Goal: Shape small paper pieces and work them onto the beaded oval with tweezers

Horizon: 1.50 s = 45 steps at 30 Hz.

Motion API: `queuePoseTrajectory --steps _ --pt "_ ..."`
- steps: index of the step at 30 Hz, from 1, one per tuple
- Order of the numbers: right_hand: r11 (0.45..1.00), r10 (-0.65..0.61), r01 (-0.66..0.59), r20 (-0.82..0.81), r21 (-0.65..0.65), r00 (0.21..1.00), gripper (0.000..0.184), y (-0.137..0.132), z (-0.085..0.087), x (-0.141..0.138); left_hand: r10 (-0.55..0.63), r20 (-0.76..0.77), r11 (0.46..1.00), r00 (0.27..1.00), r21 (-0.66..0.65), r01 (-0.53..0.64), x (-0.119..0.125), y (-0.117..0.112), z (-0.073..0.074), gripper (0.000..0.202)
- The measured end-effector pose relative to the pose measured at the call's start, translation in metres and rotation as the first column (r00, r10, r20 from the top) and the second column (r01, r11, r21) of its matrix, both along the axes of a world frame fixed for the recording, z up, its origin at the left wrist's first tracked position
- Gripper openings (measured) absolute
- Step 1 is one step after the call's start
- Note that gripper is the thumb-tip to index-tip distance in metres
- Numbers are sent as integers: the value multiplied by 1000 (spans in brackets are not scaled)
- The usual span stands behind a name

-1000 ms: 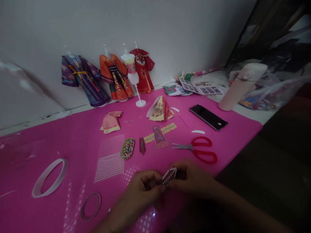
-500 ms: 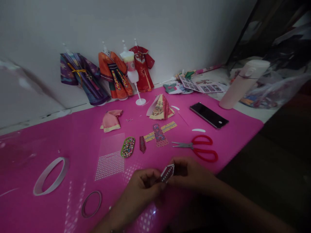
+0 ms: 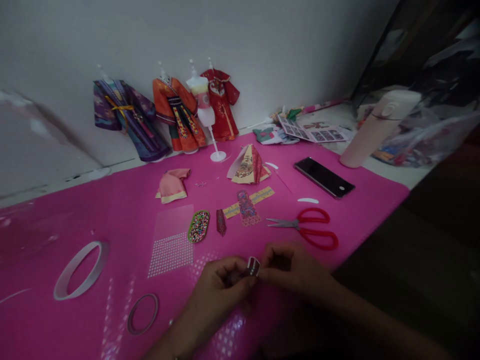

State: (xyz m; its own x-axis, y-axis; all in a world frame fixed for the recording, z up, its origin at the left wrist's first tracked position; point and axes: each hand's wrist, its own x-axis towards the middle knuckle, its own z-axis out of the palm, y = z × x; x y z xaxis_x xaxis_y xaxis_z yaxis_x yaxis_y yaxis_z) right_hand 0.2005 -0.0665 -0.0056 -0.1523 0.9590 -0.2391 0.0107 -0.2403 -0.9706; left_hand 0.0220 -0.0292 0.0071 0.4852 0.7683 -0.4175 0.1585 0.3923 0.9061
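My left hand (image 3: 221, 287) pinches a small dark red fabric piece (image 3: 253, 266) between thumb and fingers. White bead-like dots run along its edge and middle, and part of it is hidden by the fingers. At its right edge, my right hand (image 3: 288, 265) is closed in a pinch on the same piece. Both hands are just above the near edge of the pink mat (image 3: 123, 210). A dark red patterned strip (image 3: 221, 222) with a pointed end lies beyond them, beside a sheet of white adhesive dots (image 3: 171, 254) and a green tray of colourful beads (image 3: 198, 226).
Red-handled scissors (image 3: 317, 229) lie right of the patterned fabric pieces (image 3: 247, 207). Farther back are a phone (image 3: 324, 177), a bottle (image 3: 378, 130) and a small folded skirt (image 3: 248, 166). Dressed doll stands (image 3: 180, 117) line the wall; tape rolls (image 3: 80, 272) lie left.
The beaded fabric piece has tilted and sits lower between my fingers, showing less of its length. My right fingers have shifted slightly left and down along it.
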Motion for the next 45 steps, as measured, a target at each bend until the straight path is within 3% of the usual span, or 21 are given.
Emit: queuePoseTrajectory --steps 17,25,37,45 --pt "999 -22 17 115 44 993 12 0 -3 -1 -2 -43 999 999 50 4 3 0 7 15" --pt "998 -36 29 128 57 991 11 -1 -5 -3 -37 -41 998 998 43 38 1 -1 9 24" --pt "999 -16 10 131 44 991 13 0 -4 0 -2 -27 998 1000 65 4 1 -1 2 21" --pt "999 -9 5 128 36 992 11 0 -5 0 -9 -12 999 1000 33 9 4 -3 6 23"
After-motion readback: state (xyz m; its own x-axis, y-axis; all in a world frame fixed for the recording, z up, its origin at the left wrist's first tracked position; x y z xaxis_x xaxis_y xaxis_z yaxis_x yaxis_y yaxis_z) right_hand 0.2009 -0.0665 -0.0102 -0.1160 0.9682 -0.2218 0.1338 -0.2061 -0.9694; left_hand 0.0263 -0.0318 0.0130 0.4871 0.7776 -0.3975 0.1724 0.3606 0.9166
